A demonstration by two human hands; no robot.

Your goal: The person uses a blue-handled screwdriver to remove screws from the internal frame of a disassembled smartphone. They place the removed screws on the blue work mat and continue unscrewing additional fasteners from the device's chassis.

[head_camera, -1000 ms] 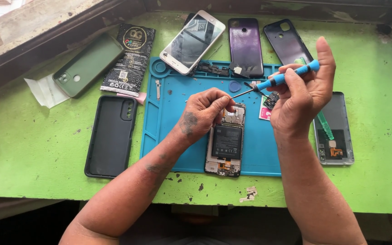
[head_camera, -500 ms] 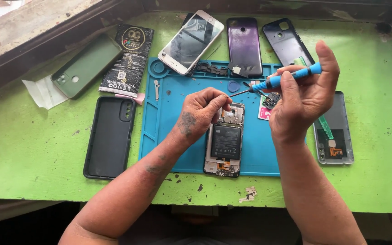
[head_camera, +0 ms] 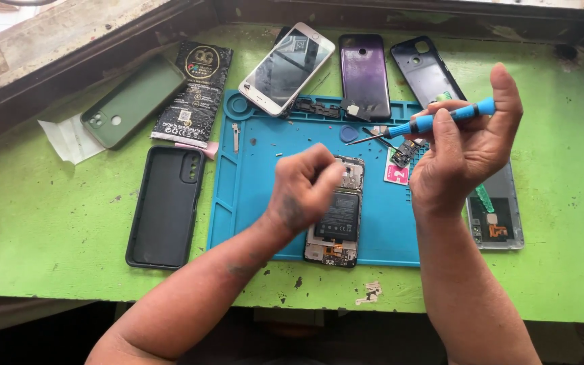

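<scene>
1. Right hand (head_camera: 464, 159) pinches a slim blue-handled screwdriver (head_camera: 434, 122) between thumb and fingers, held roughly level above the mat, metal tip pointing left.
2. Left hand (head_camera: 302, 189) is curled into a loose fist over the top of the opened phone (head_camera: 336, 220); motion-blurred, so whether the fingertips hold anything can't be told.
3. Opened phone lies back-up near the middle of the blue repair mat (head_camera: 251, 182), black rectangular battery and bare boards showing; its upper left corner is hidden by the fist.
4. Mat is rubbery, matte, with raised rim and small moulded compartments along the top edge.
5. Green painted table (head_camera: 49, 223) is scuffed, paint chipped near the front edge.
6. Left of the mat: matte black phone case (head_camera: 165, 206), olive green case (head_camera: 133, 101), glossy black foil packet (head_camera: 194, 94).
7. Top edge: white phone with glossy screen (head_camera: 287, 67), purple phone (head_camera: 364, 74), dark back cover (head_camera: 426, 67), partly behind the right hand.
8. A display panel (head_camera: 498, 220) at the mat's right side is partly hidden by the right wrist.
9. Open table room lies front-left; top side is crowded.
</scene>
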